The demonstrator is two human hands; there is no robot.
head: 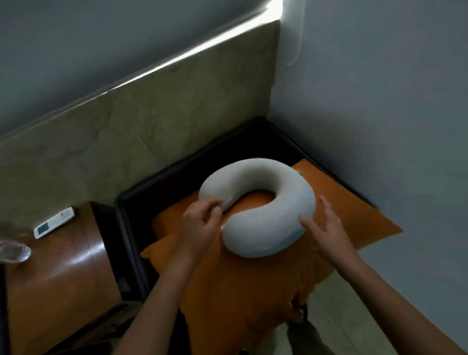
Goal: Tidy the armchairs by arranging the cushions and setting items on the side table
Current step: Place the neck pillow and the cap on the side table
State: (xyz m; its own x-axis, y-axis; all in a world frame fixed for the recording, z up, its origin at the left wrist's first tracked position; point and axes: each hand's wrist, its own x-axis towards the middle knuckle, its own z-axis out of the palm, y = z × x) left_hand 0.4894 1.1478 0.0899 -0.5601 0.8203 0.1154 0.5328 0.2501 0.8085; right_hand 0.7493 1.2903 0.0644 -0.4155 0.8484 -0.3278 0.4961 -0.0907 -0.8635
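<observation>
Head view looks down into a room corner where a dark armchair (154, 184) stands against a beige marbled wall panel (110, 131) and a grey wall. An orange cushion (237, 290) lies flat across the seat, with its near edge hanging over the front of the chair. A white U-shaped neck pillow (255, 172) rests on top of the cushion, its open side turned to the left. The left hand (200, 225) is at the upper tip of the U, fingers curled and pinching that end. The right hand (327, 225) is at the lower right curve of the pillow, fingers straight and spread, with the fingertips (306, 222) touching its side. The two hands are apart, one on each side of the pillow. Just beside the armchair on the left stands a glossy brown wooden side table (66, 277), which carries a white remote control (54, 222) near its back edge and a crumpled piece of clear plastic (1, 248) at its left side.
</observation>
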